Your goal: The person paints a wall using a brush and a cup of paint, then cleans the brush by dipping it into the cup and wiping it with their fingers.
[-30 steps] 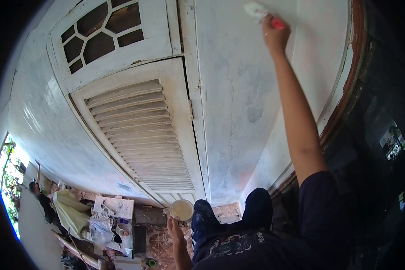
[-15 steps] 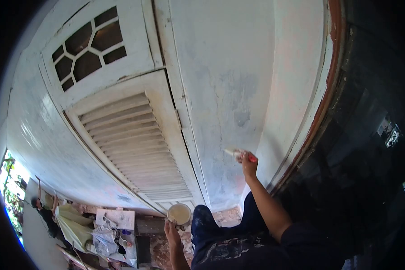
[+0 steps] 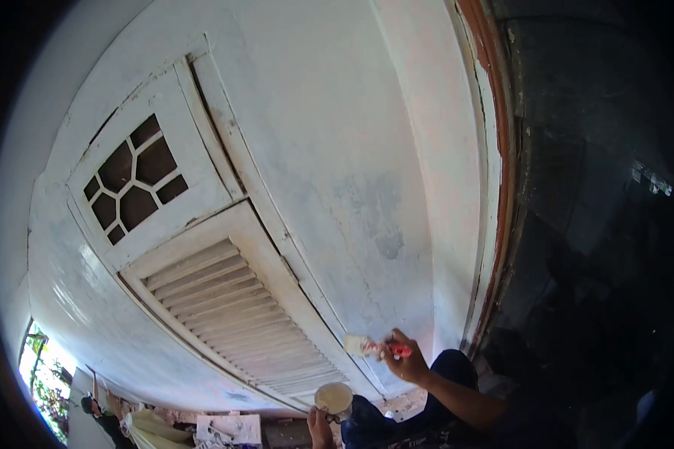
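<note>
My right hand (image 3: 403,359) is closed around the red handle of a paintbrush (image 3: 358,345), whose pale, wide bristles point left, close to the edge of the wall beside the shutter. Below it, my left hand (image 3: 320,428) grips the side of a small round paint container (image 3: 332,395) with pale liquid inside. The white wall (image 3: 367,254) in front of me has grey patches and a thin crack running down it. To its left stands a white louvred shutter (image 3: 240,314) with a latticed panel (image 3: 136,173) above.
A brown-red trim (image 3: 506,150) edges a dark area on the right. At lower left, another person (image 3: 101,415) reaches up to the wall beside a pale draped sheet (image 3: 153,430). A white board (image 3: 228,429) with things on it lies near the wall's foot. My knees are bent below me.
The view has tilted up and turned. My right hand has brought the brush away from the wall's right part, down and left, closer to the container in my left hand.
</note>
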A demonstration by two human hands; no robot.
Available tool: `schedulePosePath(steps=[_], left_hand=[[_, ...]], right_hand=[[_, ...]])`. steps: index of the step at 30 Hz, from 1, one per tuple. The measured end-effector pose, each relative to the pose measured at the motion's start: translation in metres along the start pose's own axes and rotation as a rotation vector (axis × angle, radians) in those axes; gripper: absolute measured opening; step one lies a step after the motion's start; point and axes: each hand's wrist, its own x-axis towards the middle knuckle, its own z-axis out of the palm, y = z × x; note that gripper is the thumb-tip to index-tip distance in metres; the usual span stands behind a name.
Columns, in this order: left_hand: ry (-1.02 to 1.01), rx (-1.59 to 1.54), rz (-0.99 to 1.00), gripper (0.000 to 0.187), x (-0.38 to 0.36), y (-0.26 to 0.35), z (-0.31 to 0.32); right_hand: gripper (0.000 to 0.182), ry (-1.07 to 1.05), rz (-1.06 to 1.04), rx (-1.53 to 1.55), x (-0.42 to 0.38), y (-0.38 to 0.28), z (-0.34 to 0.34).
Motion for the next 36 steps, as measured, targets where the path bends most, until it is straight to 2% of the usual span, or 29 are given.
schedulePosePath(steps=[1,2,5,8,9,10,12,13,15,16,18,19,21,22,24,25,27,28,29,30,32,33,34,36], left_hand=[[0.041,-0.012,-0.012,0.023,-0.007,0.015,0.016],[0.037,-0.02,0.011,0.023,0.002,0.003,0.016],[0.003,-0.163,0.023,0.019,0.022,-0.065,-0.015],[-0.021,0.045,0.076,0.026,0.036,-0.105,-0.034],[-0.243,-0.025,0.147,0.028,0.003,-0.022,0.001],[-0.241,-0.026,0.145,0.028,-0.017,0.014,0.022],[0.062,0.508,0.963,0.029,-0.044,0.038,0.052],[0.058,0.508,0.95,0.029,-0.045,0.03,0.046],[-0.151,0.329,0.813,0.028,-0.036,-0.001,0.024],[-0.158,0.329,0.798,0.028,-0.028,-0.019,0.012],[-0.2,-0.12,-0.02,0.026,-0.014,-0.037,-0.003],[-0.206,-0.12,-0.026,0.026,-0.014,-0.037,-0.005],[-0.158,0.263,0.003,0.023,-0.016,-0.031,-0.004],[-0.16,0.264,-0.006,0.023,-0.021,-0.022,0.004],[-0.064,-0.001,-0.09,0.024,-0.028,-0.003,0.025],[-0.075,0.028,-0.115,0.024,-0.026,-0.005,0.026],[-0.016,0.045,0.071,0.022,-0.019,-0.018,0.026],[-0.055,0.084,0.029,0.022,-0.025,-0.005,0.031],[-0.091,0.083,0.01,0.021,-0.03,0.015,0.04],[-0.114,0.075,-0.011,0.02,-0.036,0.026,0.043],[-0.141,0.029,-0.03,0.022,-0.031,0.019,0.037],[-0.148,-0.01,-0.032,0.023,-0.028,0.01,0.033],[-0.085,0.054,0.002,0.024,-0.036,0.028,0.047],[-0.147,0.07,-0.01,0.024,-0.036,0.03,0.041]], right_hand=[[0.016,-0.021,-0.009,-0.057,-0.004,-0.007,0.002],[0.016,-0.043,-0.021,-0.114,-0.006,-0.013,0.004],[0.013,-0.148,0.114,0.213,-0.015,-0.02,0.011],[0.013,-0.203,0.172,0.28,-0.023,-0.016,0.012],[0.014,-0.228,0.216,0.332,-0.026,-0.017,0.012],[0.014,-0.23,0.218,0.332,-0.028,-0.02,0.013],[0.014,-0.276,0.273,0.374,-0.03,-0.027,0.01],[0.014,-0.273,0.286,0.372,-0.033,-0.028,0.01],[0.013,-0.272,0.278,0.397,-0.039,-0.026,0.009],[0.013,-0.265,0.293,0.395,-0.043,-0.027,0.008],[0.016,-0.295,0.292,0.324,-0.045,-0.028,0.007],[0.016,-0.295,0.304,0.321,-0.046,-0.032,0.006],[0.014,-0.269,0.291,0.305,-0.046,-0.042,0.004],[0.012,-0.245,0.281,0.295,-0.047,-0.046,0.002],[0.012,-0.226,0.235,0.304,-0.045,-0.038,0.001],[0.012,-0.196,0.194,0.321,-0.048,-0.038,0.001],[0.013,-0.165,0.082,0.117,-0.048,-0.031,-0.002],[0.014,-0.163,0.124,0.141,-0.048,-0.042,-0.005],[0.011,-0.202,0.054,0.031,-0.05,-0.04,-0.006],[0.012,-0.199,0.11,0.041,-0.051,-0.05,-0.007],[0.012,-0.172,0.008,-0.024,-0.05,-0.057,-0.006],[0.012,-0.174,0.055,0.033,-0.05,-0.06,-0.006],[0.011,-0.179,0.102,0.095,-0.052,-0.064,-0.004],[0.015,-0.179,0.091,0.071,-0.052,-0.068,-0.003]])
